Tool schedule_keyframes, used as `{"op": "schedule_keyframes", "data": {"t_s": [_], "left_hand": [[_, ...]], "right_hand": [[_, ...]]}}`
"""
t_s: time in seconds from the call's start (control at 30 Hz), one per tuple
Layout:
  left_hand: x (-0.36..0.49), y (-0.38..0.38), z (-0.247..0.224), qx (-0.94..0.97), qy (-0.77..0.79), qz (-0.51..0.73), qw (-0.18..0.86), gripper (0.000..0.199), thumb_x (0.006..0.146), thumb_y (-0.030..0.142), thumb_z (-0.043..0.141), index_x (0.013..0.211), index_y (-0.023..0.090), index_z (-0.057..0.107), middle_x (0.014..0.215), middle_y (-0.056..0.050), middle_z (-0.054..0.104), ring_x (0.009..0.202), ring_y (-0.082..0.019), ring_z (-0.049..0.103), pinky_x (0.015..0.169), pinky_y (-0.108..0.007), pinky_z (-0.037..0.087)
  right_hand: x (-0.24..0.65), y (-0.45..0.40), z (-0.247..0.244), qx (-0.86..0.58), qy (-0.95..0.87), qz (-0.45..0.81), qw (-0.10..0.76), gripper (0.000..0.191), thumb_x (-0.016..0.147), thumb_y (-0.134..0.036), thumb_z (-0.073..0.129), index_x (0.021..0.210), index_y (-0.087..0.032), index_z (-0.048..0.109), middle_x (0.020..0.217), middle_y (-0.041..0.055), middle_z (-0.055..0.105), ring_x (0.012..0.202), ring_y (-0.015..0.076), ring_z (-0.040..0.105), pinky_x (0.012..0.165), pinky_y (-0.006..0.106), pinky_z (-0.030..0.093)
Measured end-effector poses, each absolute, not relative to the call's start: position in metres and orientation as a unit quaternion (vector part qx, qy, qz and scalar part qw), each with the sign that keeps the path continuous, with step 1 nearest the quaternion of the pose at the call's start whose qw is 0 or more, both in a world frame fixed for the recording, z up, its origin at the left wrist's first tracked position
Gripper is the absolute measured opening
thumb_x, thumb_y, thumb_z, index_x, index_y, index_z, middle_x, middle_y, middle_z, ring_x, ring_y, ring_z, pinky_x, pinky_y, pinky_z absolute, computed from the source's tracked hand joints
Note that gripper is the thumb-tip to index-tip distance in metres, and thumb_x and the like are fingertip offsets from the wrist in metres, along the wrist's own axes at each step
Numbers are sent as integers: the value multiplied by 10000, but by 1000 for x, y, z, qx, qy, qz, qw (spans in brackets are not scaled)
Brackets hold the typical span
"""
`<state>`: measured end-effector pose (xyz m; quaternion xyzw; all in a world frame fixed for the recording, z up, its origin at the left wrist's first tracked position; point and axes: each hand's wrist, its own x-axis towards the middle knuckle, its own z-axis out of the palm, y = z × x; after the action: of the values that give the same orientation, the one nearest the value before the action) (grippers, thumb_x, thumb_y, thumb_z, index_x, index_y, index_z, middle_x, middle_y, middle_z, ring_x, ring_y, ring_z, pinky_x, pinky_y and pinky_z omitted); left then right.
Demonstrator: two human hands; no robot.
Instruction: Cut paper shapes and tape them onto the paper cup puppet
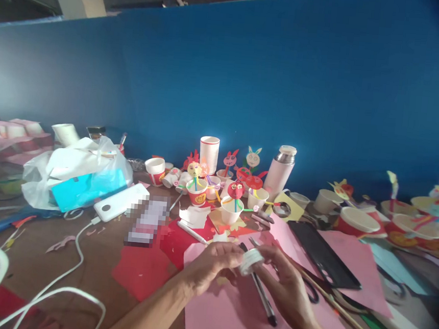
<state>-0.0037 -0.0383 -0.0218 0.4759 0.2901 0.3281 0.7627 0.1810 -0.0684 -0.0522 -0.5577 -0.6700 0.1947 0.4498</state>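
Note:
A small whitish roll (251, 261), which looks like a roll of tape, is held up between both hands. My left hand (212, 266) pinches it from the left with thumb and fingers. From the other side, my right hand (288, 285) has its fingers closed on the roll's right edge. Beneath the hands lies a sheet of pink paper (210, 312), with a black-capped pen (264, 296) on it. Red paper (143, 270) lies to the left. Just beyond the hands stands a paper cup (231, 211) with a red paper face and coloured arms.
Several decorated paper cups and a pink thermos (279, 174) stand along the blue wall (249, 85). Left are a white power bank (122, 203) with a looping cable (78, 242), a blurred-out phone (148, 222) and a plastic bag (37, 182). A black tray-like object (323, 253) lies right.

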Motion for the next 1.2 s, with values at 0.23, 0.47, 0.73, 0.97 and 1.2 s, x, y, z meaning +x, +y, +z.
{"op": "schedule_keyframes", "data": {"t_s": [0.23, 0.47, 0.73, 0.97, 1.2], "left_hand": [[-3, -39, -23, 456, 321, 306, 772, 278, 634, 344, 663, 770, 103, 638, 687, -43, 558, 580, -116, 495, 545, -250, 422], [-2, -39, -23, 415, 274, 299, 815, 235, 618, 210, 536, 776, 75, 646, 694, -60, 532, 604, -124, 498, 552, -256, 420], [-2, -39, -23, 461, 301, 288, 784, 293, 665, 274, 549, 858, 84, 661, 763, -85, 583, 644, -153, 536, 558, -279, 444], [-1, -39, -24, 458, 304, 280, 787, 340, 683, 357, 633, 872, 75, 652, 770, -90, 596, 621, -147, 554, 550, -259, 435], [-5, -26, -38, 290, 223, 294, 883, 306, 719, 218, 549, 1003, 107, 575, 894, -118, 631, 771, -220, 612, 639, -328, 481]], "right_hand": [[176, -73, -48, -536, -677, 180, 471, 159, 774, -343, 588, 873, -220, 616, 790, 2, 674, 734, 172, 625, 687, 244, 509], [176, -72, -47, -527, -660, 263, 466, 212, 795, -370, 572, 926, -207, 598, 808, 17, 658, 733, 173, 607, 688, 270, 497], [175, -73, -43, -493, -697, 197, 482, 119, 818, -313, 564, 869, -208, 585, 744, 13, 599, 677, 161, 543, 635, 269, 456], [173, -73, -49, -471, -720, 204, 467, 147, 818, -311, 575, 942, -232, 587, 830, 15, 618, 749, 172, 562, 679, 266, 461], [176, -65, -58, -470, -675, 287, 492, 203, 804, -394, 562, 848, -203, 612, 874, 49, 633, 812, 216, 579, 709, 297, 473]]}}
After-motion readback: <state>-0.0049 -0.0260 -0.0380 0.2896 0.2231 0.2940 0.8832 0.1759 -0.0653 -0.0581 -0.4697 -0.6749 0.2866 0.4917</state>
